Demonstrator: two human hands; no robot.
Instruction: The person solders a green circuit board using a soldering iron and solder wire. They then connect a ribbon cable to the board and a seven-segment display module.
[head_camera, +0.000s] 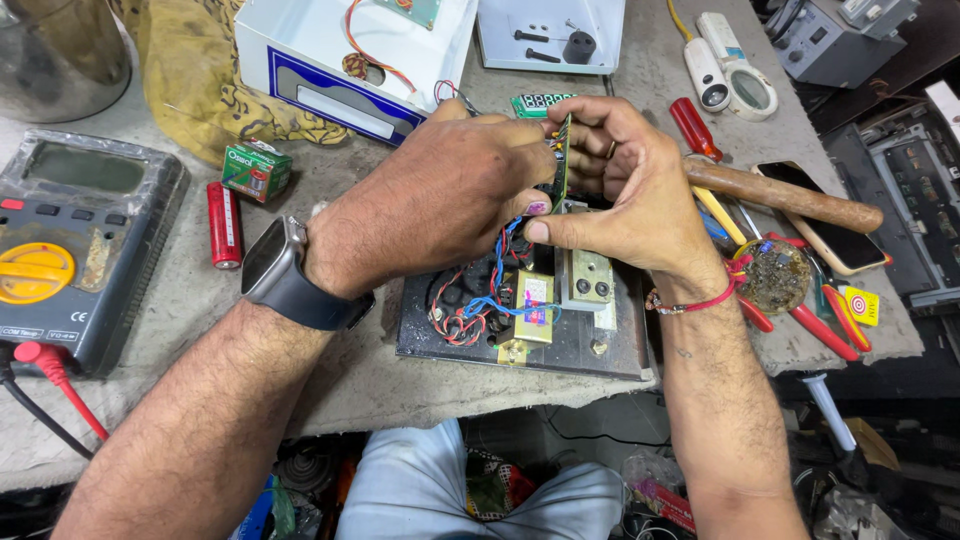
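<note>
I see both my left hand (440, 200) and right hand (625, 185) pinching the small green circuit board (562, 158) edge-on between fingertips, so a slip could strain the wires (490, 290) just below.

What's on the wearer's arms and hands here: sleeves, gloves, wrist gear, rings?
Both forearms are bare and hairy, with no sleeves or gloves. The left hand has a smartwatch with a dark rectangular face and dark grey band on its wrist. The right hand has a thin red thread bracelet round its wrist and a slim metal ring on one finger.
</note>
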